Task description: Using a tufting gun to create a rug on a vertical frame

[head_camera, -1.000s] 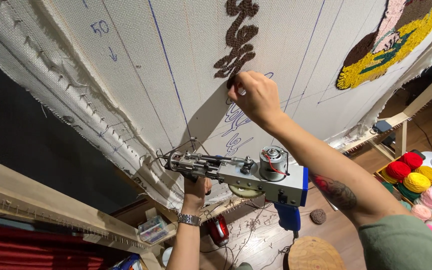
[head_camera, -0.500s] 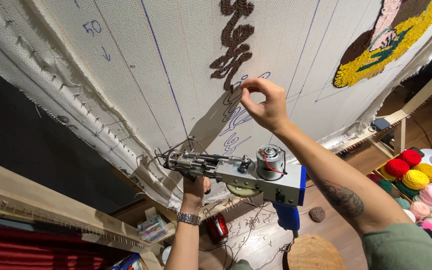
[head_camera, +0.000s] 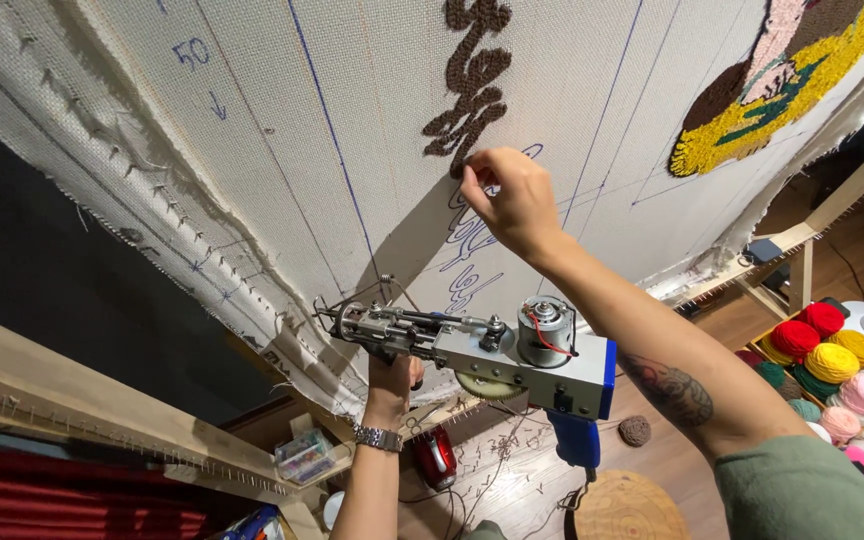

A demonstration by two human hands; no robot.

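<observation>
Wooden floor point(head_camera: 512, 480) strewn with yarn scraps — round stool point(head_camera: 627, 505).

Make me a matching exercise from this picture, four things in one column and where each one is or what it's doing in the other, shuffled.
Things:
1. tufting gun
2. right hand
3. yarn balls
4. yellow tufted patch

Places or states:
A. top right of the stretched cloth
B. pinching at the brown tufted lettering
C. held from below by the left hand
D. heaped at the right edge, on the floor side

Pairs: 1-C, 2-B, 3-D, 4-A
</observation>
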